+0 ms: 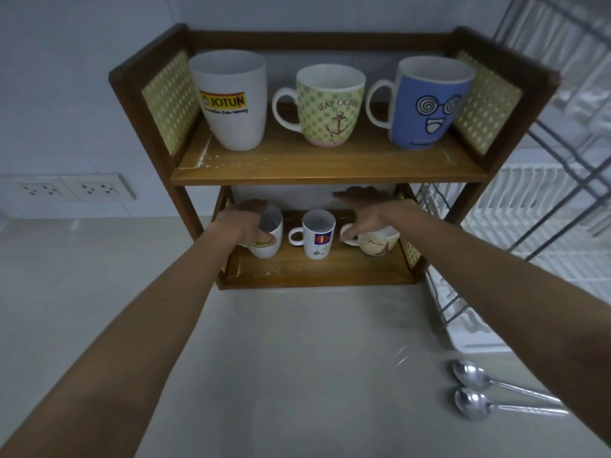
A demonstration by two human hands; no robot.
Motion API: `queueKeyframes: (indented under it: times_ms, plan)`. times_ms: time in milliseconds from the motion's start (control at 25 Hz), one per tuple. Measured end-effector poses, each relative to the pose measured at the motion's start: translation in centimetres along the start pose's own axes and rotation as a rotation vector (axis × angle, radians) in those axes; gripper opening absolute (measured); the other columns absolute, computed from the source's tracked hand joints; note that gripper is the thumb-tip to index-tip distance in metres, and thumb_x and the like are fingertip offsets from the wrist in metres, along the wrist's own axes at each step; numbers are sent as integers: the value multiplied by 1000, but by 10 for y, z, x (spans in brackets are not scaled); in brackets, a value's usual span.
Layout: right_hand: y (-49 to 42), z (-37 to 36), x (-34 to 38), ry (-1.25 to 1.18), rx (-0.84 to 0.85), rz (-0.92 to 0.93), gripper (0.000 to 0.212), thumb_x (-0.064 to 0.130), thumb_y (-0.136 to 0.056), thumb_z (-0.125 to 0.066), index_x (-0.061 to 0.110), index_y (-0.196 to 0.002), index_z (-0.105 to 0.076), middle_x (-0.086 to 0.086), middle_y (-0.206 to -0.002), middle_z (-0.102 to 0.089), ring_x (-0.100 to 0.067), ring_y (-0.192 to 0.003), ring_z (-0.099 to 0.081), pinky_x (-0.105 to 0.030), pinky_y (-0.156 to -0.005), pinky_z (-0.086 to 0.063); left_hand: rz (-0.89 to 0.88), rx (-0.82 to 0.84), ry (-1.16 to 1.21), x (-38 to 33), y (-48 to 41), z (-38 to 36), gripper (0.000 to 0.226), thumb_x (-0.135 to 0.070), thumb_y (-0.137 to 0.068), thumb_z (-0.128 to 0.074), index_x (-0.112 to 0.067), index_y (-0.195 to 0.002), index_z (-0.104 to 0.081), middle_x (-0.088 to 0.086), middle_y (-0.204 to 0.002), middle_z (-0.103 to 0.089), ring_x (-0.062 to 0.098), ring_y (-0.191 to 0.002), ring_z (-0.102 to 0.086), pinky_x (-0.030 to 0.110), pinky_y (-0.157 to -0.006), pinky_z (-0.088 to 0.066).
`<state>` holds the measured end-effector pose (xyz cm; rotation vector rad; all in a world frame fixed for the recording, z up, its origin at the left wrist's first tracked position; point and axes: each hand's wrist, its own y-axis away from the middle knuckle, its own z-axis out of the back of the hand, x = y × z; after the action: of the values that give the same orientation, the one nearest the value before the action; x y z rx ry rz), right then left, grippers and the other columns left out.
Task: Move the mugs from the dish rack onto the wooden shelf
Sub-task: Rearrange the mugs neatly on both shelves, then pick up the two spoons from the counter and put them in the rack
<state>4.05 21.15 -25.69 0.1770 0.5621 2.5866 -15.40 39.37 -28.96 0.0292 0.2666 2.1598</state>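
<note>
Mugs fill both tiers of the wooden shelf [330, 175] in the head view. On the lower tier, the left hand [243, 218] wraps its fingers around a white Jotun mug [269, 242]. The right hand [363, 214] lies over a cream mug [380, 244], thumb at its handle, fingers spread loosely. A small white mug [317, 238] stands between. The dish rack [542, 206] stands right.
</note>
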Motion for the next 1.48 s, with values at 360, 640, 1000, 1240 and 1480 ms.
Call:
queueKeyframes:
  times_ms: [360,640,1000,1240,1480]
  plan:
    - [18,-15,-39,70,-14,-119,99,34,-64,-84,26,-144,-27,-10,-142,-43,-30,-126,-44,-40,-95,-47,0,17,0,-3,0,2,85,-52,-74,-71,-21,-142,-31,6,-144,-46,29,-129,-46,39,-95,-45]
    - [25,-22,-35,58,31,-167,106,33,-71,-80,27,-150,-10,-14,-154,-25,-33,-137,-32,-44,-103,-42,3,73,-22,-6,6,-8,94,-51,-86,-57,-19,-152,2,7,-162,-2,28,-147,-12,48,-116,-20]
    - [134,-120,22,-354,-525,8,76,22,-92,-53,11,-151,-6,-6,-161,-5,-21,-147,-5,-38,-117,-19,-43,-390,212,-94,129,-79,66,-29,-92,-53,-11,-149,-26,11,-157,-25,26,-147,-17,47,-118,-12]
    - [226,-189,-13,-467,-675,184,48,5,-82,-62,6,-130,-54,-12,-132,-57,-27,-121,-53,-29,-99,-42,-180,-477,583,-207,220,-126,37,-3,-80,-63,-9,-116,-66,8,-114,-67,27,-107,-60,27,-95,-39]
    - [285,-248,-116,-429,-582,61,26,0,-78,-65,7,-102,-69,-12,-99,-69,-35,-91,-63,-40,-76,-52,-285,-350,676,-344,260,-169,29,-10,-85,-57,-12,-112,-69,8,-106,-70,26,-97,-65,32,-88,-50]
